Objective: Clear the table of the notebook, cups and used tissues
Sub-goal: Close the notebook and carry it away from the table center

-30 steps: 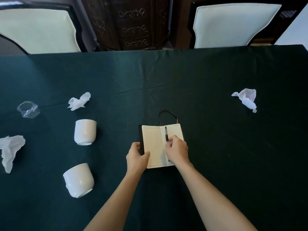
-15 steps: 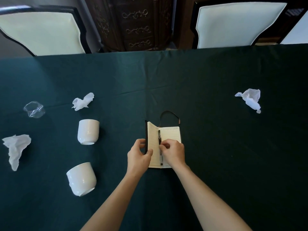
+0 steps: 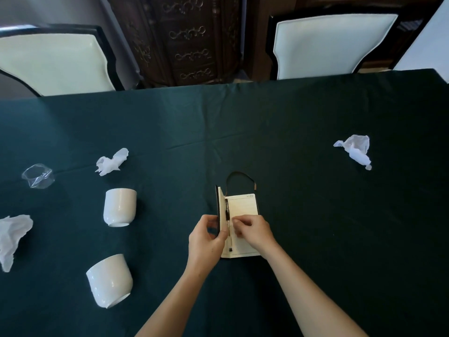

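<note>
A small black notebook [image 3: 244, 207] lies on the green tablecloth [image 3: 243, 122], half folded, with a black pen [image 3: 228, 216] in its spine and an elastic loop behind it. My left hand [image 3: 206, 235] grips the raised left cover. My right hand [image 3: 254, 229] presses on the right page beside the pen. Two white cups lie at the left, one farther [image 3: 119, 206] and one nearer [image 3: 109, 279]. Crumpled tissues lie at the left [image 3: 111, 161], the far left [image 3: 12, 235] and the right [image 3: 356, 149].
A crushed clear plastic cup [image 3: 37, 175] sits at the far left. Two cream chairs [image 3: 56, 62] [image 3: 332, 42] stand behind the table's far edge, with a dark carved cabinet [image 3: 187, 37] between them.
My left hand has lifted the notebook's left cover from flat to nearly upright, folding it over the pen. My right hand stayed on the right page.
</note>
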`<move>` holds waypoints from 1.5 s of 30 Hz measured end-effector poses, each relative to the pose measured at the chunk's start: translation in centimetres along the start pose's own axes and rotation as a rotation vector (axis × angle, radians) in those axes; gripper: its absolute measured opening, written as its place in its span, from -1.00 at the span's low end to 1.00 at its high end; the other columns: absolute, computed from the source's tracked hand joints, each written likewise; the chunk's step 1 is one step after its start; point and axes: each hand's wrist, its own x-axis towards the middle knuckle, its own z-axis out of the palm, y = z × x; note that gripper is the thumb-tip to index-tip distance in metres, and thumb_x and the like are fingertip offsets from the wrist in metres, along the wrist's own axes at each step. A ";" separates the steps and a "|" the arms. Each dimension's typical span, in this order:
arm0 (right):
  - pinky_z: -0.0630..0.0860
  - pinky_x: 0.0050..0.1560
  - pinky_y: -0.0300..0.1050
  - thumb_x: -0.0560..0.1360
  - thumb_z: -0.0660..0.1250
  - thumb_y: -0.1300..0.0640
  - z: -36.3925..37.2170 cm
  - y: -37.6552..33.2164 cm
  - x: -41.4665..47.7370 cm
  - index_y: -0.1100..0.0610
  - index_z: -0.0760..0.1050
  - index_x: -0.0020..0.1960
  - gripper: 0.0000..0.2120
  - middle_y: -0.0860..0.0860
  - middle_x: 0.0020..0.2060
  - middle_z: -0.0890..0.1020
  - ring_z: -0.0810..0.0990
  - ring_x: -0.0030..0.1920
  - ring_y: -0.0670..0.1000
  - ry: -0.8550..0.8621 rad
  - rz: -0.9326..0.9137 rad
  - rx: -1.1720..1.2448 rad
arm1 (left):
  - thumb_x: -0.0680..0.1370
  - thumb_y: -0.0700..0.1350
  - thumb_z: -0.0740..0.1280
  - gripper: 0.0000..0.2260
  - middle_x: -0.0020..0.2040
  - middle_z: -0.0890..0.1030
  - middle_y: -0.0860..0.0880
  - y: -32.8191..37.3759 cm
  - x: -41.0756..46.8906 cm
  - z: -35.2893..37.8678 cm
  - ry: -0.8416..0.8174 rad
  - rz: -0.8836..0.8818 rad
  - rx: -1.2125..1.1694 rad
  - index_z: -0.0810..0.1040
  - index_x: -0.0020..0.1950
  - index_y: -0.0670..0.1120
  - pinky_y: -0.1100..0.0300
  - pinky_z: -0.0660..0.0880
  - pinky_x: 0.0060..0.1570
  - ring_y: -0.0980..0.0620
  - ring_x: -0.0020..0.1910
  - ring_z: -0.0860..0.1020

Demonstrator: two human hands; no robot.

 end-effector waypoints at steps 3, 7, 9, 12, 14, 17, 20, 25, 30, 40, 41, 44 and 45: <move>0.69 0.07 0.04 0.61 0.38 0.01 -2.0 0.4 0.2 0.06 0.73 -0.12 -0.78 0.02 -0.22 0.76 0.75 -0.09 0.08 0.107 0.077 0.155 | 0.52 0.06 0.51 -0.80 0.03 0.67 0.14 0.7 0.1 1.0 -0.065 -0.008 0.005 0.59 0.09 0.13 0.42 0.54 -0.22 0.24 -0.18 0.65; 0.69 -0.01 -0.03 0.63 0.34 -0.07 -3.8 0.8 -0.4 0.14 0.71 -0.02 -0.69 0.09 -0.09 0.77 0.75 -0.05 0.04 0.186 0.206 0.553 | 0.50 0.35 0.38 -0.57 0.09 0.62 0.18 1.0 0.2 3.2 -0.130 0.025 0.158 0.71 0.14 0.08 0.37 0.50 -0.11 0.20 -0.05 0.63; 0.67 0.12 0.03 0.60 0.39 -0.08 -3.9 1.3 -1.0 0.14 0.73 0.09 -0.69 0.07 0.02 0.78 0.75 0.01 0.01 0.172 0.175 0.494 | 0.57 0.25 0.39 -0.65 0.13 0.58 0.14 0.4 0.5 4.4 -0.134 0.072 0.288 0.73 0.15 0.04 0.29 0.50 -0.01 0.14 0.08 0.60; 0.60 0.12 -0.14 0.51 0.52 0.00 -3.8 2.3 -1.6 0.09 0.65 0.31 -0.59 -0.07 0.12 0.72 0.65 -0.02 -0.19 0.222 0.055 0.128 | 0.58 0.02 0.46 -0.82 0.13 0.49 0.10 -0.1 1.0 5.5 -0.093 0.093 0.443 0.67 0.15 0.02 0.16 0.53 -0.01 0.04 0.14 0.57; 0.61 0.12 -0.12 0.48 0.55 0.01 -3.7 2.7 -1.5 0.07 0.63 0.34 -0.55 -0.04 0.13 0.72 0.67 0.04 -0.08 0.253 0.037 -0.056 | 0.54 0.00 0.51 -0.82 0.11 0.44 0.09 -0.2 1.4 5.9 -0.067 0.063 0.469 0.65 0.10 0.02 0.13 0.54 -0.05 0.02 0.13 0.54; 0.52 -0.02 -0.25 0.45 0.58 0.03 -3.6 3.0 -1.1 0.08 0.60 0.33 -0.52 0.01 0.11 0.71 0.65 -0.03 -0.08 0.270 0.060 -0.078 | 0.45 0.02 0.60 -0.67 0.14 0.43 0.02 -0.5 1.9 6.2 -0.011 -0.015 0.397 0.56 0.10 0.00 0.14 0.47 -0.07 -0.01 0.10 0.50; 0.51 -0.06 -0.27 0.43 0.60 0.04 -3.7 3.3 -0.8 0.10 0.60 0.31 -0.51 0.02 0.08 0.71 0.64 -0.10 -0.11 0.281 0.081 -0.034 | 0.42 0.02 0.63 -0.42 0.20 0.53 -0.05 -0.8 1.9 6.5 -0.001 -0.147 0.282 0.43 0.31 -0.03 0.12 0.47 0.03 -0.07 0.14 0.54; 0.52 0.00 -0.23 0.43 0.60 0.08 -3.9 3.7 -0.7 0.12 0.64 0.29 -0.54 0.00 0.03 0.72 0.64 -0.07 -0.09 0.263 0.089 0.019 | 0.47 -0.12 0.61 -0.44 0.20 0.69 -0.04 -0.8 2.6 6.4 -0.034 -0.388 -0.068 0.52 0.42 -0.14 0.02 0.67 0.11 -0.07 0.15 0.70; 0.54 0.06 -0.16 0.42 0.61 0.11 -4.3 4.0 -0.8 0.12 0.61 0.34 -0.48 0.01 0.08 0.71 0.62 0.03 -0.05 0.180 0.157 0.186 | 0.54 -0.19 0.54 -0.52 0.16 0.73 -0.17 -0.3 1.3 6.5 -0.095 -0.415 -0.326 0.51 0.43 -0.09 -0.12 0.72 0.06 -0.13 0.05 0.76; 0.66 -0.22 -0.24 0.47 0.55 0.25 -3.8 2.9 -7.1 0.26 0.64 0.21 -0.68 0.03 -0.11 0.81 0.79 -0.10 -0.01 -0.090 0.212 0.667 | 0.54 -0.25 0.53 -0.60 0.09 0.79 -0.17 0.7 -3.9 1.6 -0.111 -0.398 -0.533 0.59 0.37 -0.10 -0.07 0.73 -0.12 -0.16 0.05 0.77; 0.67 -0.20 -0.21 0.48 0.54 0.25 -3.8 2.5 -8.1 0.26 0.66 0.19 -0.70 0.06 -0.10 0.81 0.79 -0.08 0.01 -0.099 0.197 0.699 | 0.54 -0.25 0.53 -0.60 0.09 0.79 -0.17 0.9 -4.5 1.2 -0.127 -0.388 -0.532 0.60 0.36 -0.10 -0.09 0.73 -0.09 -0.17 0.06 0.77; 0.69 -0.15 -0.14 0.48 0.54 0.25 -3.4 1.5 -11.5 0.20 0.69 0.12 -0.78 0.11 -0.05 0.80 0.79 -0.05 0.06 -0.057 0.159 0.781 | 0.54 -0.23 0.53 -0.64 0.08 0.79 -0.17 1.2 -6.6 -0.2 -0.167 -0.353 -0.533 0.63 0.33 -0.10 -0.13 0.72 -0.05 -0.20 0.07 0.76; 0.70 -0.14 -0.13 0.48 0.54 0.24 -3.1 1.2 -12.8 0.18 0.70 0.10 -0.80 0.10 -0.05 0.80 0.79 -0.05 0.06 -0.028 0.143 0.796 | 0.53 -0.22 0.53 -0.66 0.08 0.79 -0.17 1.2 -7.3 -0.8 -0.184 -0.342 -0.539 0.65 0.31 -0.11 -0.14 0.72 -0.02 -0.20 0.08 0.76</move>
